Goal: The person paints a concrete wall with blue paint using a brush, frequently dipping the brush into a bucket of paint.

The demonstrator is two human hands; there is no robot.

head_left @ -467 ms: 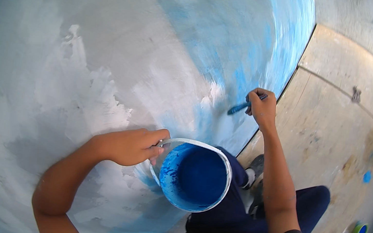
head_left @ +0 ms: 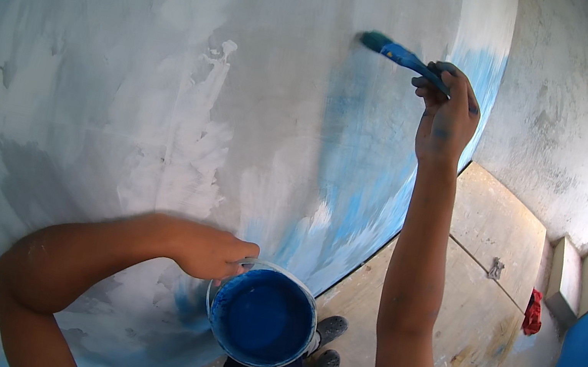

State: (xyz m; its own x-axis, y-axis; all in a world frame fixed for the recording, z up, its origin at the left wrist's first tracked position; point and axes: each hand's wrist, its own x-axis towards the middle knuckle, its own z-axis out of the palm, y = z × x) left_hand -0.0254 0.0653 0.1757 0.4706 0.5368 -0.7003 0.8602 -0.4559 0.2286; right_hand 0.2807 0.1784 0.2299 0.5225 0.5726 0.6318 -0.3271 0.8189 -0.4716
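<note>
A blue-loaded paintbrush point(head_left: 401, 55) is held up against a pale wall point(head_left: 170, 85) while a paint bucket point(head_left: 261, 316) is kept close below.

The brush handle is pinched in the grip of the right hand point(head_left: 445, 115), bristles touching the wall at the far edge of a blue-washed patch point(head_left: 361, 156), so colour is spread outward. The bucket is clasped at its rim by the closed left hand point(head_left: 209, 251), near the body, level so the blue paint is not spilled. Right of the wall, a paint-spotted concrete floor point(head_left: 485, 247) is seen, with a red cloth point(head_left: 533, 313) lying on it.
</note>
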